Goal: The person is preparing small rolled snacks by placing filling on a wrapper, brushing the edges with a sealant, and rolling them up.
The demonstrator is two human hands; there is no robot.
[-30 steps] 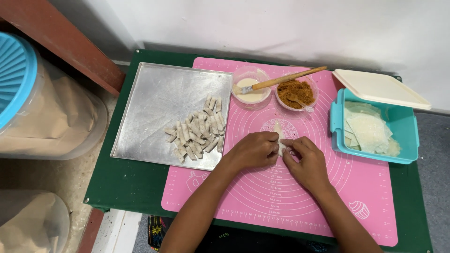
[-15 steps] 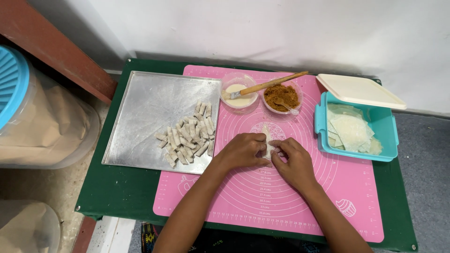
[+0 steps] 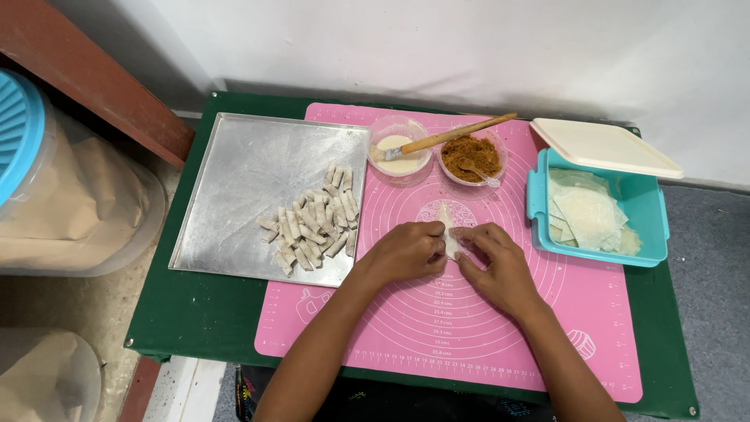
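Observation:
Both of my hands rest on a pink silicone mat [image 3: 484, 328] and pinch one small pale wrapper [image 3: 448, 227] between them. My left hand [image 3: 406, 252] grips its left side, my right hand [image 3: 496, 262] its right side. The wrapper's top point sticks out above my fingers; the rest is hidden under them. To the left, a metal tray [image 3: 250, 172] carries several small rolled pieces [image 3: 312, 223]. A bowl of brown filling [image 3: 471, 159] with a spoon and a bowl of white paste [image 3: 398, 152] with a wooden brush [image 3: 453, 135] stand behind my hands.
A teal box [image 3: 598, 211] of flat wrappers sits at the right, its cream lid [image 3: 605, 147] leaning on the rim. The green table [image 3: 180, 312] stands against a white wall. A clear bin with a blue lid [image 3: 47, 195] is on the floor at left.
My hands have stayed together on the wrapper, working it in place. The camera has shifted, so the table sits a little differently in view.

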